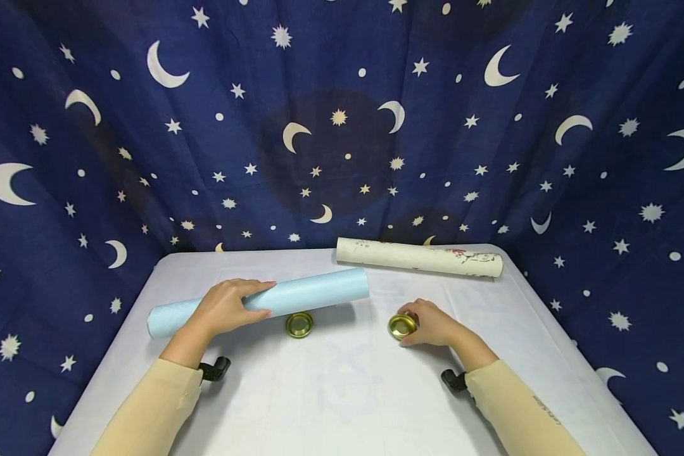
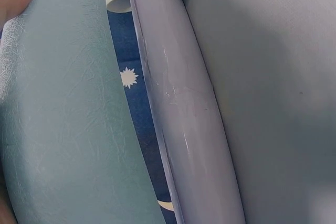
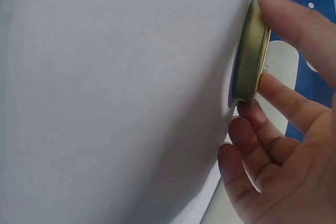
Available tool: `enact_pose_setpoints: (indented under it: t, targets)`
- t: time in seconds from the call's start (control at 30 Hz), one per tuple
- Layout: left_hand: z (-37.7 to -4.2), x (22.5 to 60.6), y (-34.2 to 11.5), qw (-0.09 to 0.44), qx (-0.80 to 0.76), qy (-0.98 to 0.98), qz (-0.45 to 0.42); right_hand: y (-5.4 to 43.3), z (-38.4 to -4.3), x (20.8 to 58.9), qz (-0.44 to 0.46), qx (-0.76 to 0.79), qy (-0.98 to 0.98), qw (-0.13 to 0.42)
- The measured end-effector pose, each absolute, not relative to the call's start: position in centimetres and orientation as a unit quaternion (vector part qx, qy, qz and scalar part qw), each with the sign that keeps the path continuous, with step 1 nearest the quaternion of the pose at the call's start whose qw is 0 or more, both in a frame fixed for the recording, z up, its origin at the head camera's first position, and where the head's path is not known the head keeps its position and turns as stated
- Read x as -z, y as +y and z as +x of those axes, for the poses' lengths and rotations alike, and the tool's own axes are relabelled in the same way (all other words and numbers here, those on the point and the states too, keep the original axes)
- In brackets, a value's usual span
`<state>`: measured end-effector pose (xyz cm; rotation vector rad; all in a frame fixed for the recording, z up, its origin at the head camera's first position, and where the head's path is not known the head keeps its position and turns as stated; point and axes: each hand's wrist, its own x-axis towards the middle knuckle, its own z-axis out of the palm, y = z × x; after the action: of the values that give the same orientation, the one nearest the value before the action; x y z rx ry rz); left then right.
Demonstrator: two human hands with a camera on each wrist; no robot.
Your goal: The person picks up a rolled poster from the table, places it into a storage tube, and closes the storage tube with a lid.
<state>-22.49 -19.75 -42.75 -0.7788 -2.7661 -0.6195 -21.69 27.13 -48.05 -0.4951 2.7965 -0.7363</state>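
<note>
Sleeves (image 1: 148, 405): pale yellow, one on each forearm, with a small black device (image 1: 215, 368) by the left cuff.
Table (image 1: 353, 399): white-topped, under both hands.
Right hand (image 1: 433, 324): apart from the left, thumb and fingers pinching the rim of a gold dish.
Gold dish, right (image 1: 401, 326): round, shallow; on the table or just above it, cannot tell which.
Gold dish, left (image 1: 299, 326): on the table, just in front of the blue roll.
Left hand (image 1: 225, 305): clamped around the light blue roll, thumb nearer.
Light blue roll (image 1: 319, 292): slanting, right end farther back.
Floral roll (image 1: 416, 256): cream, along the table's far edge.
Curtain (image 1: 342, 76): navy, moons and stars, behind everything.
</note>
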Motion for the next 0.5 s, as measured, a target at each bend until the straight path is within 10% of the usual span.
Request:
enact_pose_setpoints:
  t: [0.5]
  targets:
    - [-22.34,42.89,-20.07,0.107,0.209,-0.936,-0.264,27.09,-22.02,47.87,-0.188,0.225,0.951,0.097]
